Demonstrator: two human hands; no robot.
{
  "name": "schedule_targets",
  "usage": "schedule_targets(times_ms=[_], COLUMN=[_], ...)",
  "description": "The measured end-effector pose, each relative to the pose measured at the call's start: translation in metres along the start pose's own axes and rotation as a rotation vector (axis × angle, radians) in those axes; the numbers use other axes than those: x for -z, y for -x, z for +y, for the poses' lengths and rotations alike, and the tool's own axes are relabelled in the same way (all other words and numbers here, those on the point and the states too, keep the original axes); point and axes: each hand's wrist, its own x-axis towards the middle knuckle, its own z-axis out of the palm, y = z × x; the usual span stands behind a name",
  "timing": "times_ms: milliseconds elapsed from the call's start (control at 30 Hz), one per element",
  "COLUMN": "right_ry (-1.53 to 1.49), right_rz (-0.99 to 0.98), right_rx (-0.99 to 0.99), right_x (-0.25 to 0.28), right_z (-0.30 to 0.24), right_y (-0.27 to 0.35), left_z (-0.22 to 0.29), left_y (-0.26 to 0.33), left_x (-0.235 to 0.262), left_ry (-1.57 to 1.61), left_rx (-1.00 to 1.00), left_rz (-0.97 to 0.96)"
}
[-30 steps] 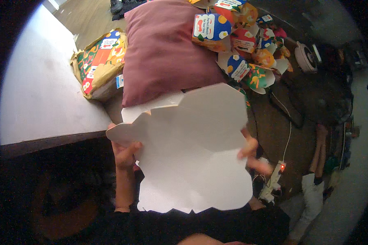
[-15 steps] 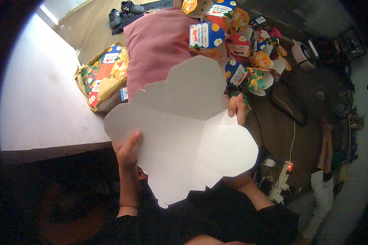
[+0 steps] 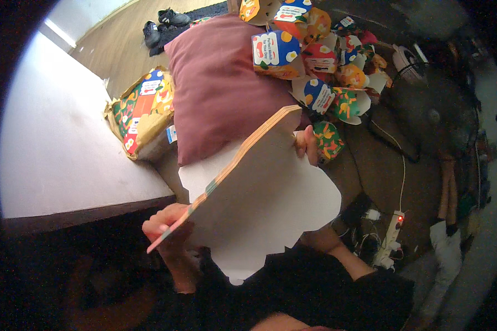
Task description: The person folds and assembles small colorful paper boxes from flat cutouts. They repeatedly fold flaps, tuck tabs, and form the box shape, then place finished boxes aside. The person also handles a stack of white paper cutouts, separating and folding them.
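Note:
Between my hands is an unfolded takeaway box blank [image 3: 281, 198], its plain pale inner side facing up. Its left part is bent up, and the raised edge shows a few thin coloured layers, so more than one sheet may be here. At the left edge, my left hand [image 3: 168, 225] is closed on the raised flap, partly hidden behind it. My right hand [image 3: 309, 146] grips the far right side with its fingers over the edge; the rest of that hand is under the card. The card hides part of the pillow behind it.
A mauve pillow [image 3: 221, 83] lies ahead. Right of it is a pile of folded patterned boxes [image 3: 320, 96]. A torn brown-paper pack of printed blanks [image 3: 141, 113] sits left, beside a white surface [image 3: 72, 154]. A fan [image 3: 436, 116] and a lit power strip [image 3: 391, 243] are at right.
The blank lay spread nearly flat; now its left part is folded up and inward, showing its edge. My left hand has moved down and turned with it. My right hand keeps its hold.

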Motion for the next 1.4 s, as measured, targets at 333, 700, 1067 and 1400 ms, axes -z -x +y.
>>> schedule_targets(times_ms=[333, 700, 1067, 1400], right_ry=[-0.086, -0.642, -0.235, -0.078], right_rz=[0.054, 0.146, 0.323, -0.219], right_rx=[-0.049, -0.387, -0.163, 0.309], right_x=[-0.002, -0.002, -0.006, 0.012], right_z=[0.011, 0.058, 0.039, 0.032], right_y=[-0.004, -0.044, -0.046, -0.056], left_z=[0.013, -0.007, 0.002, 0.002], left_y=[-0.026, 0.019, -0.044, -0.053], left_x=[-0.061, -0.054, -0.075, -0.084], left_ry=[-0.201, -0.501, -0.214, -0.225], left_rx=[0.261, 0.233, 0.455, 0.493], left_rz=[0.474, 0.699, 0.815, 0.816])
